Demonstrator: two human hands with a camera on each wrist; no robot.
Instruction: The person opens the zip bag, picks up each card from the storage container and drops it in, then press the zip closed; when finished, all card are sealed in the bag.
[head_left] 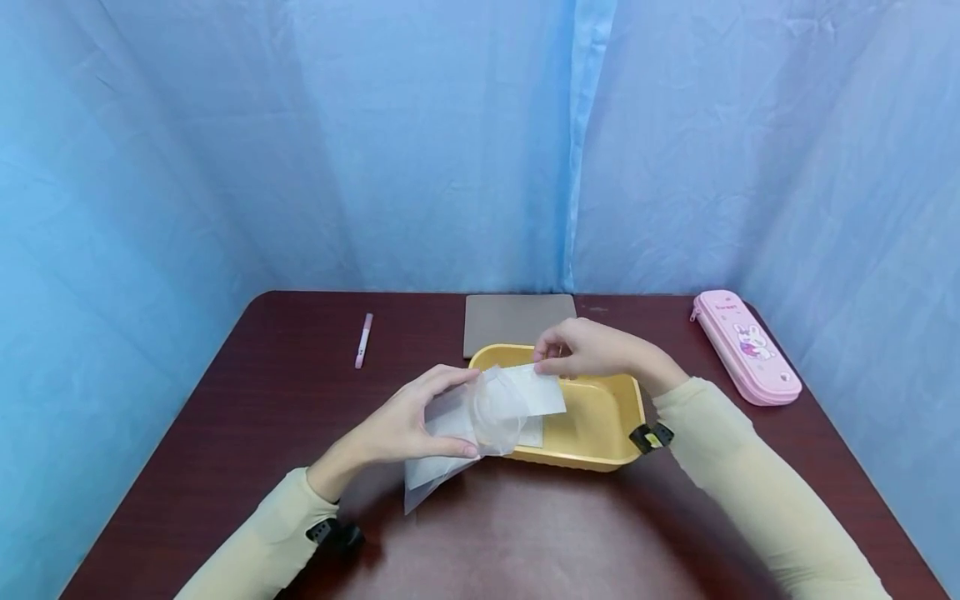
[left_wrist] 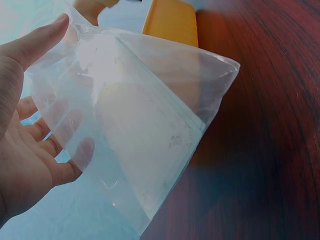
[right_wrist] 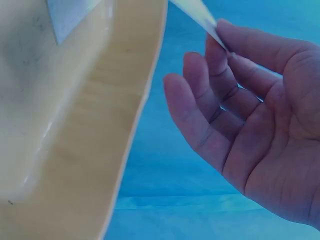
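Observation:
My left hand [head_left: 405,421] grips a clear plastic bag [left_wrist: 215,75] between thumb and fingers, over the left end of a yellow basket [head_left: 603,417]. Flat white sheets [left_wrist: 142,140] show through the plastic, stacked inside. At the bag's mouth, my right hand [head_left: 588,348] pinches the corner of a white sheet [head_left: 546,393] between thumb and forefinger, the other fingers loosely bent. That sheet sticks out over the basket, its left part behind the cloudy plastic. Beneath it, another white piece [head_left: 532,433] shows in the basket, partly covered by the bag.
Behind the basket lies a flat grey rectangular item [head_left: 510,321]. A pink and white pen [head_left: 363,340] lies on the dark red-brown table [head_left: 292,408] at the left. A pink pencil case [head_left: 746,346] with a rabbit picture rests near the right edge. Blue curtains surround the table.

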